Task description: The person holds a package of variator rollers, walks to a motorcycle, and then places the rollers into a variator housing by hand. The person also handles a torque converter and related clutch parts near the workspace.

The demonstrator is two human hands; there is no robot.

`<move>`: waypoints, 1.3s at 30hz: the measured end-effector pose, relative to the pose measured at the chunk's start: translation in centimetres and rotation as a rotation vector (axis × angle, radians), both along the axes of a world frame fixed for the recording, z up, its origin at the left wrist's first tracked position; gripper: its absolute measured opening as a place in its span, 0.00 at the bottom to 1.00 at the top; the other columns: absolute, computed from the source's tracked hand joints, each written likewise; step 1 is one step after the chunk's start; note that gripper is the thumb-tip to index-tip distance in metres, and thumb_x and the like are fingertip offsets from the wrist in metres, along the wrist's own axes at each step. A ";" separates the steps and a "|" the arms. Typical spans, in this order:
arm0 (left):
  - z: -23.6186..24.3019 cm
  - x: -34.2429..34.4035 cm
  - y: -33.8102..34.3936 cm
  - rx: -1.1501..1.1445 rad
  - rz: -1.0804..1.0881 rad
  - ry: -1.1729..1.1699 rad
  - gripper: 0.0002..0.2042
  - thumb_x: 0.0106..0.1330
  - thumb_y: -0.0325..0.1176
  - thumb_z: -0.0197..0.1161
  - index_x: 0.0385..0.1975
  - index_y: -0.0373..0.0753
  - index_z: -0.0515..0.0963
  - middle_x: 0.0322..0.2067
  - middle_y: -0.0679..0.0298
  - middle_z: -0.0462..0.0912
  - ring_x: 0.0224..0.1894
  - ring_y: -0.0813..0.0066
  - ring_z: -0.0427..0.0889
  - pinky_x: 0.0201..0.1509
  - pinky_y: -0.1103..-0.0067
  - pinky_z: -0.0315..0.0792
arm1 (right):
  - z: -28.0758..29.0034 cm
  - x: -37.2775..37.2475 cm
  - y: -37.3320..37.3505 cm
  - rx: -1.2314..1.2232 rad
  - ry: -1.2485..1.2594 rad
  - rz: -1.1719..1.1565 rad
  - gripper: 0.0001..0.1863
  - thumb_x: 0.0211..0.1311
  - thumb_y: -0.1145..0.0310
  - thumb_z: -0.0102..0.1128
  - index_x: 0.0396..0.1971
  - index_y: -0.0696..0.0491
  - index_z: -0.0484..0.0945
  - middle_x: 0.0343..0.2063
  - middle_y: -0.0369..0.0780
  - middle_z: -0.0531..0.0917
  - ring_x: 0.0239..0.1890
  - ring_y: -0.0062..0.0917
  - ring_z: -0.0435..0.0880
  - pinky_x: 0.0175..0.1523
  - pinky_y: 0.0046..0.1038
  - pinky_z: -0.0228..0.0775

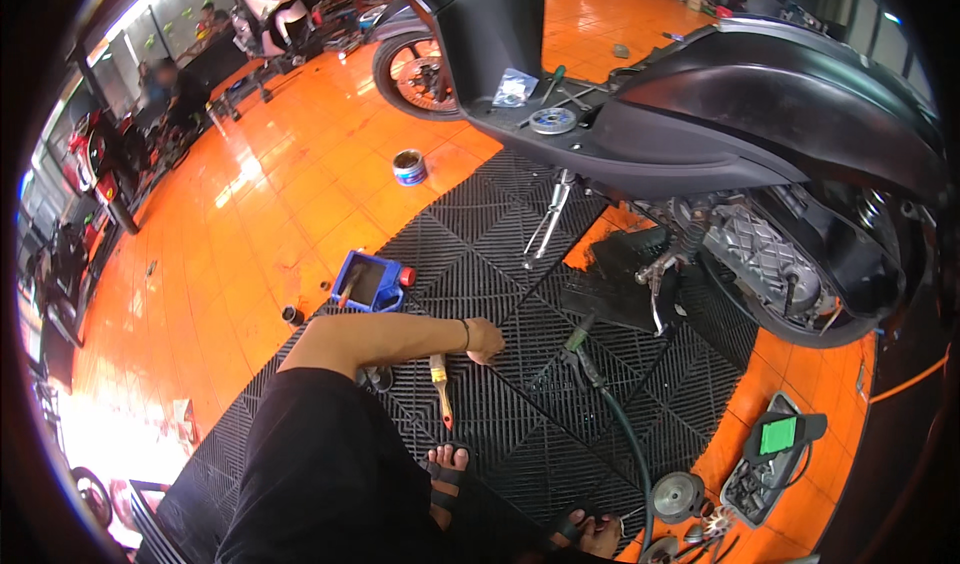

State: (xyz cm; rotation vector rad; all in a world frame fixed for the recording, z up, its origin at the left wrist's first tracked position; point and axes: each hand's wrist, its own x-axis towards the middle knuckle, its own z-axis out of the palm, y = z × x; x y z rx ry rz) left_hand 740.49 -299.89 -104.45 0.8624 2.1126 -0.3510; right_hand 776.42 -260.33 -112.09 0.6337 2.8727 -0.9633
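Observation:
My left arm reaches across the black slatted mat (480,264), and my left hand (485,341) is low over it with the fingers curled; what they hold, if anything, is hidden. Just below the forearm lies a paintbrush (441,389) with a wooden handle. Beyond the forearm is a blue cut-open container (373,282) with dark contents and a brush leaning inside. At the bottom edge, beside my sandalled foot, what seems to be my right hand (601,537) is closed near a thin metal piece, which I cannot make out.
A spray nozzle (582,352) on a green hose lies on the mat. The black scooter (720,134) stands across the far right, with a disc part (553,120) on its footboard. A parts tray (768,464) and round metal parts (678,496) lie lower right. An open tin (409,167) stands on orange tiles.

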 end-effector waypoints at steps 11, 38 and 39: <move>-1.5 1.0 -2.6 0.019 0.045 -0.002 0.22 0.71 0.51 0.53 0.52 0.40 0.80 0.45 0.52 0.85 0.51 0.50 0.83 0.53 0.59 0.78 | -0.3 -0.4 0.1 -0.042 -0.003 -0.050 0.19 0.58 0.64 0.63 0.43 0.63 0.75 0.37 0.52 0.79 0.40 0.47 0.79 0.46 0.45 0.71; -0.6 3.9 -7.5 0.216 0.177 -0.145 0.16 0.68 0.37 0.62 0.50 0.33 0.79 0.40 0.47 0.86 0.39 0.58 0.87 0.44 0.68 0.80 | 1.2 6.5 1.1 -0.117 0.151 -0.393 0.17 0.59 0.70 0.60 0.47 0.58 0.77 0.43 0.46 0.78 0.51 0.42 0.77 0.57 0.40 0.70; -0.4 3.9 -7.7 0.240 0.219 -0.152 0.16 0.69 0.37 0.62 0.51 0.33 0.79 0.42 0.47 0.86 0.40 0.58 0.87 0.44 0.68 0.80 | 1.6 6.7 1.3 -0.040 0.138 -0.404 0.17 0.57 0.71 0.61 0.47 0.58 0.77 0.44 0.46 0.77 0.50 0.42 0.76 0.58 0.40 0.69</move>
